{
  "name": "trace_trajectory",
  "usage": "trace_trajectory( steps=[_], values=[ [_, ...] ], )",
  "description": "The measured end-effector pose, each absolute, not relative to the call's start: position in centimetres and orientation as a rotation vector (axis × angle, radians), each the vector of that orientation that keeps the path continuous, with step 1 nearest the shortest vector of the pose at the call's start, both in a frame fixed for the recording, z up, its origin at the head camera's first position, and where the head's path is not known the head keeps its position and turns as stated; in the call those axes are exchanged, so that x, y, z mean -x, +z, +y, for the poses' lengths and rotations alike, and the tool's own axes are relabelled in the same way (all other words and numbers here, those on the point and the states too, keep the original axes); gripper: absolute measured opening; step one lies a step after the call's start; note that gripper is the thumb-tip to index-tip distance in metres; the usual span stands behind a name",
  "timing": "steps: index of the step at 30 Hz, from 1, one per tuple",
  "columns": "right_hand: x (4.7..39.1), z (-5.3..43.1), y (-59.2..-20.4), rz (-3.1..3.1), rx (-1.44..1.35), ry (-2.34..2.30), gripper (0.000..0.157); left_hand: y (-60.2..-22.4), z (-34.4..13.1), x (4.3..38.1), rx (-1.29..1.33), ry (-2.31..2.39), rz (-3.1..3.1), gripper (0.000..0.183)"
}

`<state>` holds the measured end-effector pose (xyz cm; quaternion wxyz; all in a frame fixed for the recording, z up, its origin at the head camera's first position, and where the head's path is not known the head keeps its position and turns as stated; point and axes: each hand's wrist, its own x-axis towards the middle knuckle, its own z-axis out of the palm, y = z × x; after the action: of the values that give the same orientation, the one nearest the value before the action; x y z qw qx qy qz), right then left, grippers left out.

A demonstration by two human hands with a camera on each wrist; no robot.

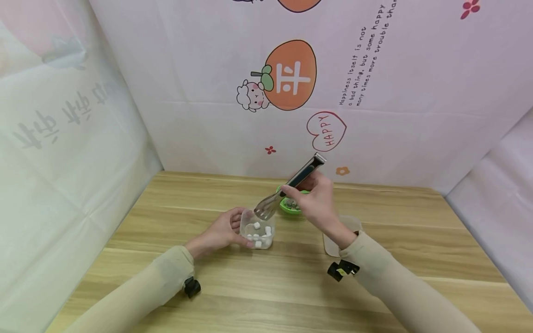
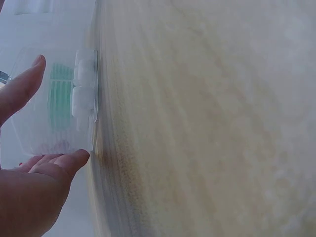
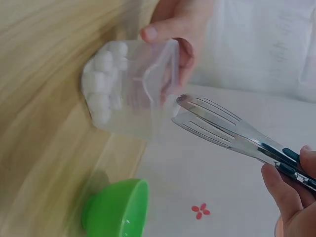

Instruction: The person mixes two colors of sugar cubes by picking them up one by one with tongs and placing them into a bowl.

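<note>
A clear plastic container (image 3: 140,118) with white cubes (image 3: 98,81) at its bottom is set on the desk (image 1: 270,291), left of centre. It is gripped between the thumb and curled fingers of the left hand (image 1: 222,231), probably so that it is kept from sliding. Metal tongs (image 1: 297,179) with dark grips are pinched in the fingers of the right hand (image 1: 318,199); they are slanted, presumably so that the slotted tips can be aimed at the container's opening. The tips are slightly parted, with nothing between them. A green bowl (image 3: 118,207) is placed farther off to the right, and a translucent tub (image 1: 331,245) is partly hidden beneath the right wrist. No brand can be made out; on the far backdrop (image 1: 208,138), "HAPPY" is written inside a heart, near a line beginning "Happiness itself is not a bad thing".
</note>
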<state>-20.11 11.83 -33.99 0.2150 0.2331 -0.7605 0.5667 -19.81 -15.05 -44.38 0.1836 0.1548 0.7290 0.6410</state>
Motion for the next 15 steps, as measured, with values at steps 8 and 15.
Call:
trace_trajectory(
  steps=[8, 15],
  values=[
    [21.0, 14.3, -33.0, -2.023, -0.59, 1.612, 0.02, -44.5, -15.0, 19.7, -0.41, 1.799, 2.086, 0.095],
    [22.3, 16.3, -33.0, -2.029, -0.53, 1.647, 0.025, -44.6, -15.0, 19.8, -0.411, 1.808, 2.093, 0.093]
  ],
)
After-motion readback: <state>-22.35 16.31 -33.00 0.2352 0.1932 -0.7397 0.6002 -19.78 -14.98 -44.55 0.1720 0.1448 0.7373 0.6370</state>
